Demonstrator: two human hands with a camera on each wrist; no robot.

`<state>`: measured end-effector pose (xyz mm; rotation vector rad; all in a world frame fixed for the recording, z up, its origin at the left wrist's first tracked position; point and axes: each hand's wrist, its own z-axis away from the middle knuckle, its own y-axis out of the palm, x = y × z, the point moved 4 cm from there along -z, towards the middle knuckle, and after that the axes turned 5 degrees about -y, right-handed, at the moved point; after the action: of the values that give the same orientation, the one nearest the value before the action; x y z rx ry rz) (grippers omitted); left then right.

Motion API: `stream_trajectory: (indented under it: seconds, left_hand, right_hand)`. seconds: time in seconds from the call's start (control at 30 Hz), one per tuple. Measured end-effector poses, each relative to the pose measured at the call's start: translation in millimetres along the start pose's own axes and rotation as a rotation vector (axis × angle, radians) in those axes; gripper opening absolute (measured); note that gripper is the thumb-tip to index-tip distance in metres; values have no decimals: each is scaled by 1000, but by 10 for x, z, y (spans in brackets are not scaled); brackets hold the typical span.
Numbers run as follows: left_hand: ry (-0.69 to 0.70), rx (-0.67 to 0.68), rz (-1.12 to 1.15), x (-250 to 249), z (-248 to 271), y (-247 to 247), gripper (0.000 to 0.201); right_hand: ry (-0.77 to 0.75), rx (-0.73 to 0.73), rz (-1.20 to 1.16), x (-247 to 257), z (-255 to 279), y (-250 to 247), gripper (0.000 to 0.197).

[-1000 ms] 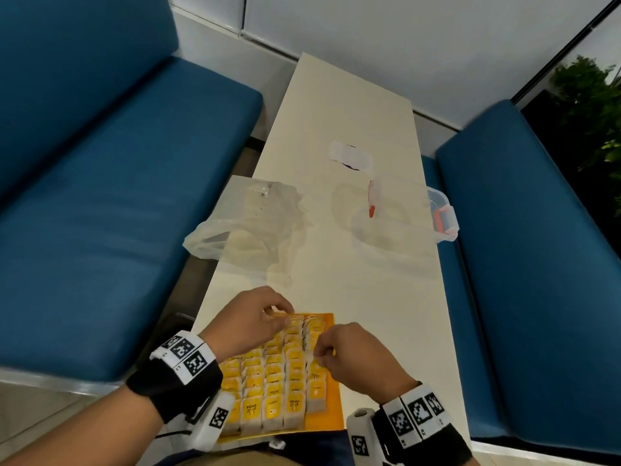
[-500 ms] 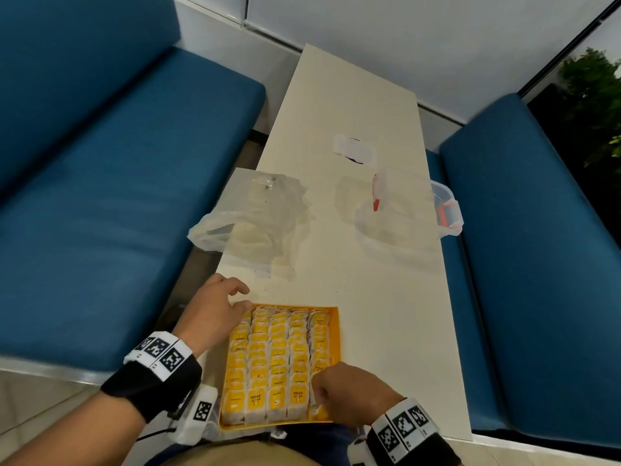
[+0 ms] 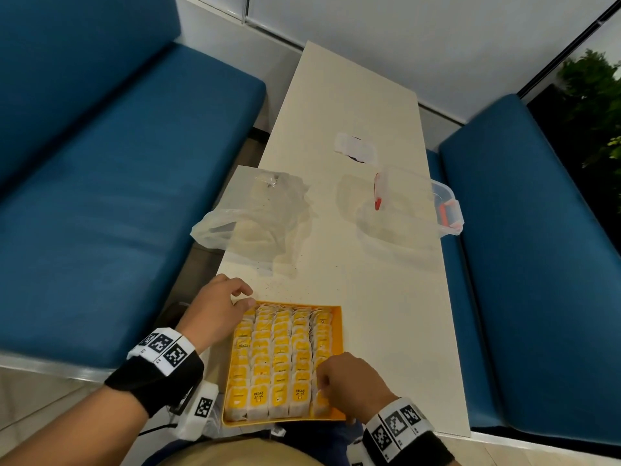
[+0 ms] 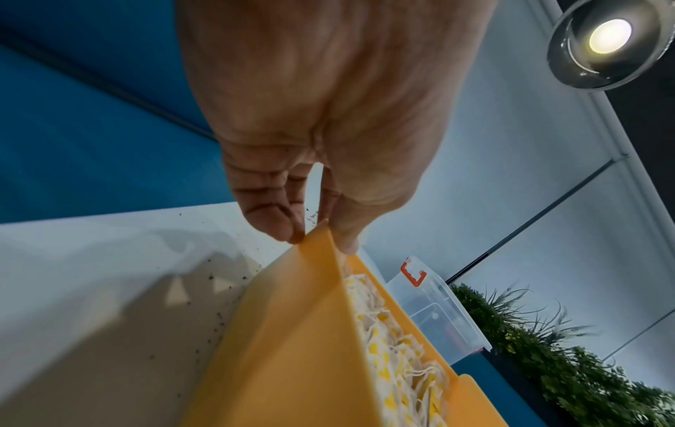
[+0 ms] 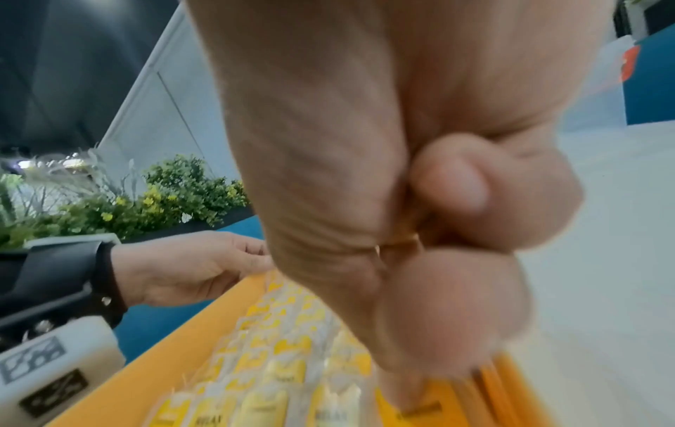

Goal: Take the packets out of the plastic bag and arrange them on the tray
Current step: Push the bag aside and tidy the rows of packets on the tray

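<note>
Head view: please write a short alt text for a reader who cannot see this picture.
Two hands work at an orange tray packed with rows of yellow packets on a cream table: the left hand pinches its far corner, the right hand reaches into the near right rows. Beyond lie a crumpled plastic bag and a clear box.

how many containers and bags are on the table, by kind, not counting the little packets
Orange tray: 1
Clear plastic bag: 1
Clear plastic box: 1
Total: 3
</note>
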<state>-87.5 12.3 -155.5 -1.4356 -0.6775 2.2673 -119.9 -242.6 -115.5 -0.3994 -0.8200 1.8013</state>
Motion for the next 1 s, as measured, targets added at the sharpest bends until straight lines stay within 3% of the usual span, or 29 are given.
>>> stream_trajectory:
  seconds: [0.2, 0.3, 0.4, 0.5, 0.57, 0.73, 1.0]
  left_hand:
    - [4, 18, 8, 24, -12, -37, 17]
    - [-29, 19, 51, 98, 4, -72, 25]
    - [-89, 87, 107, 202, 63, -170, 28]
    - [-126, 268, 195, 238, 197, -192, 34]
    - [-135, 339, 252, 238, 287, -156, 42]
    - [-132, 254, 323, 210, 209, -68, 42]
    - [-38, 328, 250, -324, -80, 341, 41]
  right_hand:
    - [29, -170, 23, -41, 67, 61, 31]
    - [30, -371, -79, -77, 187, -30, 30]
    - [159, -571, -285, -246, 288, -97, 32]
    - [249, -510, -532, -380, 244, 42, 31]
    - [249, -484, -550, -374, 192, 111, 23]
    - [261, -518, -566, -391, 120, 110, 18]
    - [440, -547, -558, -966, 144, 62, 24]
